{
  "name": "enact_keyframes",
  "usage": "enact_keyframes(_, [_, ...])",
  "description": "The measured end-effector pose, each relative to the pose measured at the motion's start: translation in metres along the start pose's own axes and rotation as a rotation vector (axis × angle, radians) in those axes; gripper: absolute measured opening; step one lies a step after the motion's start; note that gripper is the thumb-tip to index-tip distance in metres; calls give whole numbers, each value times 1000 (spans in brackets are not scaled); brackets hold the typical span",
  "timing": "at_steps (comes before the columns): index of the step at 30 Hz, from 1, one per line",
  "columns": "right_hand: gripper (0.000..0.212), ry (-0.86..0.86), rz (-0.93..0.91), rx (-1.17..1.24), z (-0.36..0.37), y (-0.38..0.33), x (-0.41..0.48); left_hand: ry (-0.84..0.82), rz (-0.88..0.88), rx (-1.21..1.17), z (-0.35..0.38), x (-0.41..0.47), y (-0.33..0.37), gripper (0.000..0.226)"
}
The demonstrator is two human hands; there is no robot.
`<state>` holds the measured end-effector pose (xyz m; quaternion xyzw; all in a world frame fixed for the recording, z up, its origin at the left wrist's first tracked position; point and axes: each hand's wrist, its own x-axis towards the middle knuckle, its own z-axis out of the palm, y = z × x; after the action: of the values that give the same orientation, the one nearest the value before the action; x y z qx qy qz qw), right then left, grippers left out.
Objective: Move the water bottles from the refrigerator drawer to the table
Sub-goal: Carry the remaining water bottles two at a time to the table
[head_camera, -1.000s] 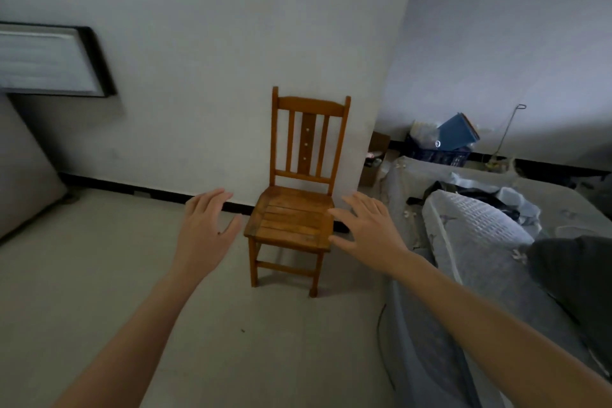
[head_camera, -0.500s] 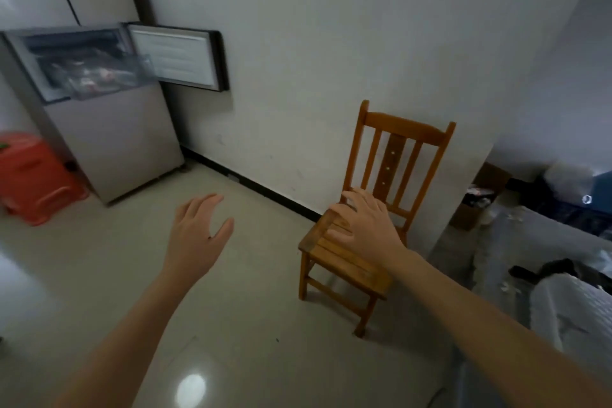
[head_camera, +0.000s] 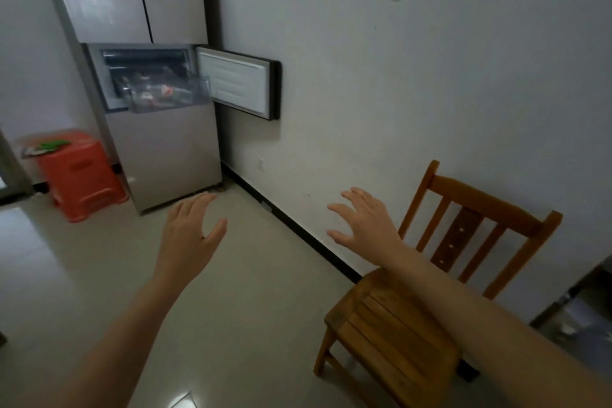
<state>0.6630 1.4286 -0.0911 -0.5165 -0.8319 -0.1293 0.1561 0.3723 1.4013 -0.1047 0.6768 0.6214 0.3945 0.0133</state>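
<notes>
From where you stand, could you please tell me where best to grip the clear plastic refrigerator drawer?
Probably grip the clear plastic drawer by its front top rim, from the front, hooking over the edge: it juts out of the grey refrigerator.

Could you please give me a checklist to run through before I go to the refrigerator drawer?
1. Is the left hand free: ok, fingers straight, holding nothing.
2. Is the right hand free: ok, fingers spread, holding nothing.
3. Is the compartment door open: ok, swung right towards the wall.
4. Is the drawer pulled out: ok, it juts out of the compartment.
5. Are water bottles in the drawer: cannot tell, contents blurred.
6. Is the way to the refrigerator passable: ok, the chair stands off to the right and the orange stool stands left of the refrigerator.
</notes>
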Motion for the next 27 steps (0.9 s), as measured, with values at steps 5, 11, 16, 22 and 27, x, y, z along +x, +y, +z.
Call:
enact_keyframes(5, [51, 13, -34, 57, 41, 14, 56, 10, -56, 8, 18, 43, -25, 57])
enact_keyframes(11, [53, 19, -134, 68, 91, 31, 141, 44, -104, 56, 49, 100, -62, 65])
enact_keyframes(16, [52, 112, -230, 106, 126, 59, 225, 97, -118, 93, 76, 169, -82, 64])
enact_keyframes(22, [53, 205, -320, 175, 166, 87, 344, 157, -201, 147, 93, 260, -107, 53])
enact_keyframes(27, [51, 232, -338, 235, 198, 83, 413, 198, -239, 211, 97, 302, -142, 45])
